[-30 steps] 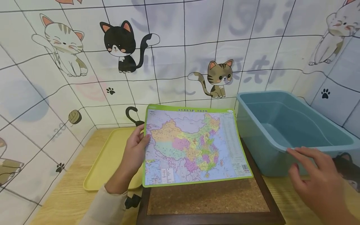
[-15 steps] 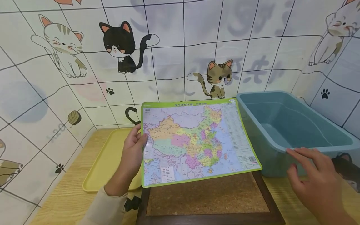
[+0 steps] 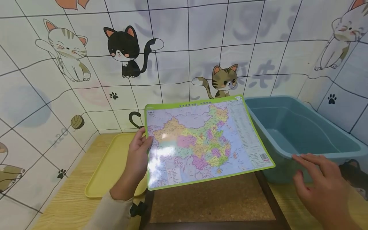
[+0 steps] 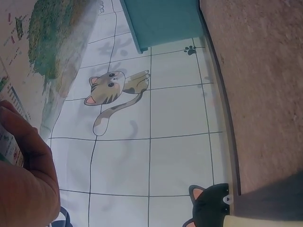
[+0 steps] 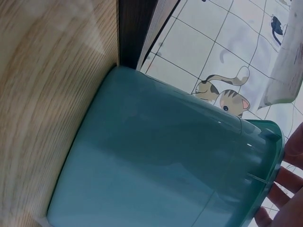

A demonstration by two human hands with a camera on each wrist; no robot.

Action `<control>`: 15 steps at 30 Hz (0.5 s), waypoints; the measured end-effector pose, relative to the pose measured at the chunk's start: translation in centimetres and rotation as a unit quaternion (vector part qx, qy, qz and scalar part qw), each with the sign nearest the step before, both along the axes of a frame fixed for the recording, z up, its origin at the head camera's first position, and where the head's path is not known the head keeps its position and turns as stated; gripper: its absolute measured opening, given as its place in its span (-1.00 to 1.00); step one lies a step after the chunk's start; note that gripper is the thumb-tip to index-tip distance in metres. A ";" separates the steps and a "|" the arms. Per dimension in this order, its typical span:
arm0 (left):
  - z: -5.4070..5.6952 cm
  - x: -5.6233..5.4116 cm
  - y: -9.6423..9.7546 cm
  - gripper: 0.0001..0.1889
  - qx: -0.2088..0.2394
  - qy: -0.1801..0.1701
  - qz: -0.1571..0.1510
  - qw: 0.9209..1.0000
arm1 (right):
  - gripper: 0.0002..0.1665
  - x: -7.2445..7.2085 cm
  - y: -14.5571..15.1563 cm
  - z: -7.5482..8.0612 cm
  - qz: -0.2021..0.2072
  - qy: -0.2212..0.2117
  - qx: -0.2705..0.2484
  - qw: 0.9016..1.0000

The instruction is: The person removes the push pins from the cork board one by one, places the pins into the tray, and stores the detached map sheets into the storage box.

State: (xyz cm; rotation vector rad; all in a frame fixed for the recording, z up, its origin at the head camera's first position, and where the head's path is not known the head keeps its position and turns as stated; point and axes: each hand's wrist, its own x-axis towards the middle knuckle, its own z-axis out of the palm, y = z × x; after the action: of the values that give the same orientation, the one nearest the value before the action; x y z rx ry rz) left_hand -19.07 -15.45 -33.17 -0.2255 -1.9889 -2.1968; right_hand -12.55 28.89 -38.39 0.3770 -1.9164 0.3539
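A glossy map of China [image 3: 192, 143] with a green border hangs tilted over the cork board, its right side raised. My left hand [image 3: 139, 156] holds it by the left edge, thumb on the printed face and fingers behind. In the left wrist view, the sheet's reverse side [image 4: 52, 42] also carries a printed map. At the right stands a blue-green plastic bin [image 3: 284, 151]. My right hand [image 3: 322, 179] rests its fingertips on the near rim of that bin, fingers loosely extended. The right wrist view shows those fingers [image 5: 288, 182] against the rim.
The brown-framed cork board [image 3: 212, 204] lies on the wooden table [image 3: 66, 204] beneath the map. A yellow tray [image 3: 109, 169] lies at the left, partly behind my left arm. Behind everything stands a wall covering [image 3: 172, 64] printed with cats.
The map's right side has swung up and to the right, and a bright glare now shows on its left part. My right hand has stayed at the bin rim.
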 end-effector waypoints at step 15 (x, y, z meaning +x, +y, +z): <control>1.9 -1.6 3.2 -0.62 0.022 0.012 0.003 1.000 | -0.41 0.1 0.0 0.2 0.019 -0.002 -0.015 1.000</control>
State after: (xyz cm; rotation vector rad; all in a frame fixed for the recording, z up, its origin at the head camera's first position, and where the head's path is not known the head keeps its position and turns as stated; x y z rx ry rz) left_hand -20.62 -12.24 -31.26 -0.2389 -1.9241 -2.2218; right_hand -12.42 28.89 -38.24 0.3937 -1.9068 0.4093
